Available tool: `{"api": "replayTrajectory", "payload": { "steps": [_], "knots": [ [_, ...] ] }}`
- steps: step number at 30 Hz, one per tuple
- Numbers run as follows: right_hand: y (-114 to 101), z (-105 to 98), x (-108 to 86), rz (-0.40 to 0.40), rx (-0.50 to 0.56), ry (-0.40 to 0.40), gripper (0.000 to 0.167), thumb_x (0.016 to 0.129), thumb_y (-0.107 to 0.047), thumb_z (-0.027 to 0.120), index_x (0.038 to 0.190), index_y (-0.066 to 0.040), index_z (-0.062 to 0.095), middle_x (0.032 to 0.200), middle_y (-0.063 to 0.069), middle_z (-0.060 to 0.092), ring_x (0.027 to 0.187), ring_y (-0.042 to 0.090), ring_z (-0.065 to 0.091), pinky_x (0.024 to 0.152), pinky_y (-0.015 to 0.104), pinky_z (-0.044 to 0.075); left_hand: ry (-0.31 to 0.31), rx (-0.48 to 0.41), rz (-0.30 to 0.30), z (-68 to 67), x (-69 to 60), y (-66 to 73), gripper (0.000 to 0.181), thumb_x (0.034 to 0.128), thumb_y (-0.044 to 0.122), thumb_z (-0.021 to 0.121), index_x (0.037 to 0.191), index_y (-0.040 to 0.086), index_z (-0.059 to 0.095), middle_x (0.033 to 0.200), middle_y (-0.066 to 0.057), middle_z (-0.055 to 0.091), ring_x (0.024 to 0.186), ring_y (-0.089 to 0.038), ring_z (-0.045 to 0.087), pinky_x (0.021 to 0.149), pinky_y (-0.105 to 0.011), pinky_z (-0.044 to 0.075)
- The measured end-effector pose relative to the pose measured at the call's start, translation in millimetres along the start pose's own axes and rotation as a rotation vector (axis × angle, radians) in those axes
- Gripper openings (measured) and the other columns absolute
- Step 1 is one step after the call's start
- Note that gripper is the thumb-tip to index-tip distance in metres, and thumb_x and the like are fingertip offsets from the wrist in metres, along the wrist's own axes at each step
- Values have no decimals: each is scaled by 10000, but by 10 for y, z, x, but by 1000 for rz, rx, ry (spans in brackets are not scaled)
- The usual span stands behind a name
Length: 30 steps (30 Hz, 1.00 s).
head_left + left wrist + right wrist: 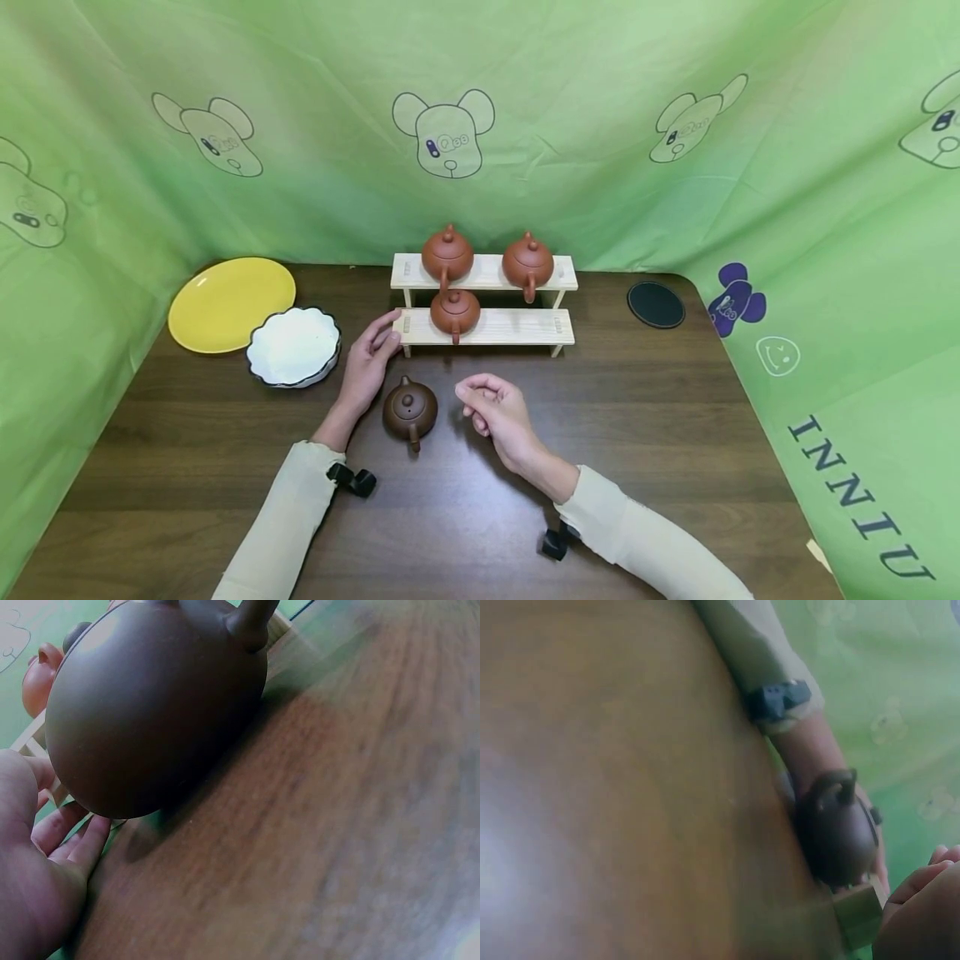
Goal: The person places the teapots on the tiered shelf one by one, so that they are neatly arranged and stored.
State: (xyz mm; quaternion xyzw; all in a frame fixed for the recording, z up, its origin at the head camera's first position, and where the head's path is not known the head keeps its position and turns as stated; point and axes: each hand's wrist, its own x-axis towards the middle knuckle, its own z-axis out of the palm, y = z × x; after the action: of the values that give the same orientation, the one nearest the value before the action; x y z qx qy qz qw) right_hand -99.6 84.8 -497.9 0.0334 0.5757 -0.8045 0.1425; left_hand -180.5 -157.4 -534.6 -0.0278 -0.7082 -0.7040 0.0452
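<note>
My left hand (365, 367) reaches along the left of a dark brown teapot (408, 411), its fingertips at the left end of a low wooden shelf (517, 327). In the left wrist view the brown teapot (157, 705) hides part of that reach, and the visible fingers (91, 844) look relaxed. A reddish-brown teapot (455, 310) stands on this lower shelf. To the right of the brown teapot, my right hand (501, 417) hovers over the table, fingers loosely curled and holding nothing; the right wrist view shows it only partly.
Behind is a higher wooden shelf (487, 271) bearing two reddish-brown teapots, a left one (447, 252) and a right one (528, 260). At left lie a yellow oval plate (232, 304) and a white scalloped bowl (294, 346). A black round coaster (656, 304) lies far right.
</note>
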Motion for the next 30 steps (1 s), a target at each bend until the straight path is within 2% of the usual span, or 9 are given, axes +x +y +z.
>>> {"api": "replayTrajectory", "payload": {
  "steps": [6, 12, 19, 24, 30],
  "knots": [
    [68, 37, -106, 41, -26, -60, 97, 1031, -31, 732, 994, -120, 748, 711, -51, 672, 532, 29, 498, 478, 138, 386, 1, 4, 1, -2, 4, -8, 433, 1161, 98, 593, 1591, 38, 590, 1552, -225, 634, 1271, 14, 649, 1047, -177, 570],
    [179, 60, -182, 82, -61, -111, 36, 1034, -58, 740, 1066, -57, 756, 725, -56, 682, 539, 22, 504, 477, 135, 402, 5, 12, -1, 3, 4, -1, 430, 1160, 102, 597, 1586, 45, 598, 1552, -213, 638, 1285, 5, 647, 1049, -177, 569],
    [243, 73, -235, 144, -114, -193, 240, 1062, -91, 728, 1219, 91, 737, 740, -37, 696, 545, 25, 513, 479, 131, 412, 3, 22, 3, 7, -2, 13, 430, 1161, 110, 597, 1588, 55, 600, 1550, -207, 641, 1310, -27, 648, 1056, -181, 567],
    [247, 81, -242, 206, -140, -280, 307, 1064, -86, 711, 1308, 100, 725, 766, -36, 715, 555, 23, 527, 489, 132, 440, 0, 36, 5, 3, 1, 8, 431, 1163, 119, 599, 1590, 64, 600, 1560, -189, 638, 1336, -60, 644, 1065, -182, 562],
    [279, 104, -258, 272, -85, -352, 386, 1082, -84, 672, 1397, 137, 660, 800, -33, 750, 581, 5, 541, 515, 123, 446, -1, 35, -4, -2, -1, 2, 435, 1167, 137, 596, 1597, 66, 594, 1560, -189, 638, 1362, -97, 640, 1065, -173, 557]
  ]
}}
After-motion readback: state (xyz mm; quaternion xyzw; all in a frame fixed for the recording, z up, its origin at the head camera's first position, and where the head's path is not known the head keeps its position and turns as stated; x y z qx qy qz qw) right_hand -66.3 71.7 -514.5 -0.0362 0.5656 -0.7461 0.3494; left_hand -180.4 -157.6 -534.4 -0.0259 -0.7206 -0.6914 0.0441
